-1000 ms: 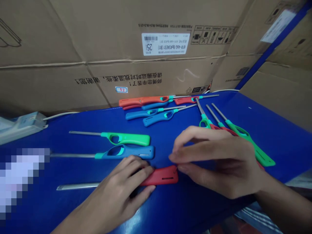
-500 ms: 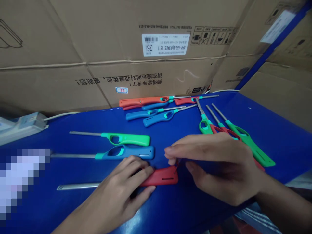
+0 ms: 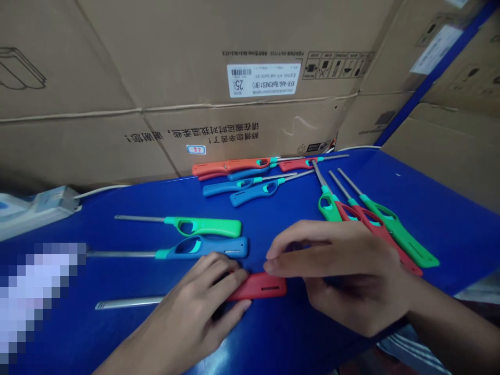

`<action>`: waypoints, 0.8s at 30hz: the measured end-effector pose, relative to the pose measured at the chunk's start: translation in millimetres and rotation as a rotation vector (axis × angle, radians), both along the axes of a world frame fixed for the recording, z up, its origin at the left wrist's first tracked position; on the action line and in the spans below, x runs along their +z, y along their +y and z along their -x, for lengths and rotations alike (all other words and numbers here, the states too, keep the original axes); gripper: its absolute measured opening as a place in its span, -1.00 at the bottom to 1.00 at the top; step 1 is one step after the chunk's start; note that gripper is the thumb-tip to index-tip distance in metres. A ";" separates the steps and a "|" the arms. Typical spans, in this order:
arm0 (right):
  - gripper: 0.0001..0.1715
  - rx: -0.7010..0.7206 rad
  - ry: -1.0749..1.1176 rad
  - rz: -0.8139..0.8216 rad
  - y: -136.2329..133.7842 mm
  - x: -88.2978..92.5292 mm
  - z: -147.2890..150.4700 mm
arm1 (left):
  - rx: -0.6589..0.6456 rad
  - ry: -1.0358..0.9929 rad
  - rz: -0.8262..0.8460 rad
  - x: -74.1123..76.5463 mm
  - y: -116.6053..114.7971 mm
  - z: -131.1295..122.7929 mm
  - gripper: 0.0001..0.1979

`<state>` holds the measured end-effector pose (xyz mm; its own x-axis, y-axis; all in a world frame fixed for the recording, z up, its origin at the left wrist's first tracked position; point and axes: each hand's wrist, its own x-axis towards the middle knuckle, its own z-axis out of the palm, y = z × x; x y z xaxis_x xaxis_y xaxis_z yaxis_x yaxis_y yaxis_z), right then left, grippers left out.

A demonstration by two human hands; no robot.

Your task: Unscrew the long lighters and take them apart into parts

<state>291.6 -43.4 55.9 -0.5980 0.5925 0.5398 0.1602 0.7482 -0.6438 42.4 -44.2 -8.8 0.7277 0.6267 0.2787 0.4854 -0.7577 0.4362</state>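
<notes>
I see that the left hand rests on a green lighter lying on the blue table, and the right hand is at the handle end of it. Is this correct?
Not quite. The head view shows that the left hand rests on a red lighter, not a green one. The rest holds: it lies on the blue table, and the right hand is at its handle end.

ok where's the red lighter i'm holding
Head view, low centre: the red lighter lies on the table under the left hand, nearer than the blue lighter, right hand at its end.
</notes>
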 end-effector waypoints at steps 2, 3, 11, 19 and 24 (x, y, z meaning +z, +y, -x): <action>-0.44 0.022 0.008 -0.015 1.5 -0.7 2.3 | -0.001 0.015 0.000 0.0 0.1 -0.2 -0.78; -0.52 0.023 0.012 -0.032 2.7 -2.3 3.2 | -0.003 0.018 -0.004 0.2 0.0 -0.1 -0.77; -0.48 -0.107 0.139 0.008 0.8 -16.8 3.5 | 0.001 0.003 -0.013 -0.1 -0.5 0.2 -0.74; -0.60 -0.059 -0.023 -0.116 8.1 -9.7 1.5 | -0.010 0.020 -0.002 -1.6 0.2 1.4 -0.75; -0.53 -0.116 0.024 -0.137 2.1 -10.5 3.4 | 0.000 0.003 -0.025 -1.2 -0.8 0.3 -0.74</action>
